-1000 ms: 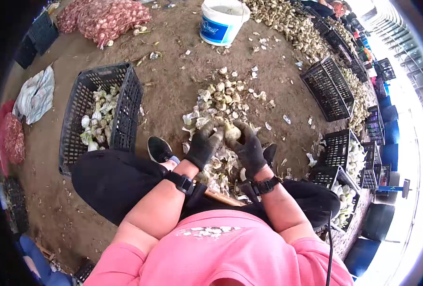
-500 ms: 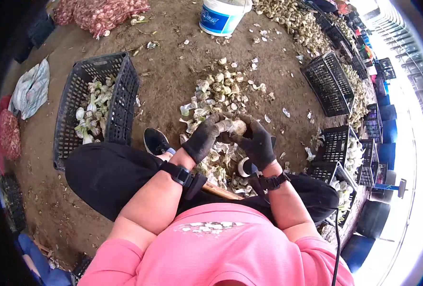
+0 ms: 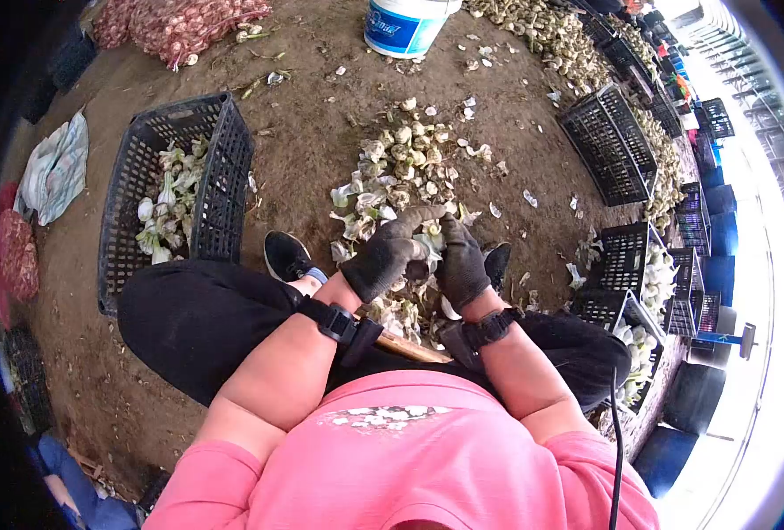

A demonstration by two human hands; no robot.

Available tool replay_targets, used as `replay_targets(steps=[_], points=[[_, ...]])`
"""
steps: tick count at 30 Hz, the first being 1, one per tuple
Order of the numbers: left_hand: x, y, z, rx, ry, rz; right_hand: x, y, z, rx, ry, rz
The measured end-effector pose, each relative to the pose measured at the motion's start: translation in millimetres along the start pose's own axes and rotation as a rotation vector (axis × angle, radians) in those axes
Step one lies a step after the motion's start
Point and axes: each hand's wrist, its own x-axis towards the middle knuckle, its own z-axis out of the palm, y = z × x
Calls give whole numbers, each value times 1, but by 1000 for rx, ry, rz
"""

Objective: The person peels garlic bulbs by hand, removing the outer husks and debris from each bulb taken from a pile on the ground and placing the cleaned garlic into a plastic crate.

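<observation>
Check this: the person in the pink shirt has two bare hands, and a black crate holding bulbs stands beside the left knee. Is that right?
The hands are not bare: the head view shows dark gloves on both the left hand and the right hand. The rest stands: pink shirt, and a black crate holding bulbs beside the left knee.

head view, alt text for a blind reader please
A gloved left hand and gloved right hand are close together above garlic and peelings on a dirt floor. A black crate of garlic stands at left, a white bucket ahead.
</observation>
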Motion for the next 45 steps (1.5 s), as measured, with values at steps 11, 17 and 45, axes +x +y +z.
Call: replay_targets(steps=[11, 17, 45], points=[[3, -75, -31, 1104, 537, 94, -12, -43, 3, 566, -149, 265], [5, -4, -1, 135, 162, -9, -7, -18, -7, 449, 33, 297], [-2, -26, -2, -40, 165, -168, -2, 4, -13, -264, -53, 69]])
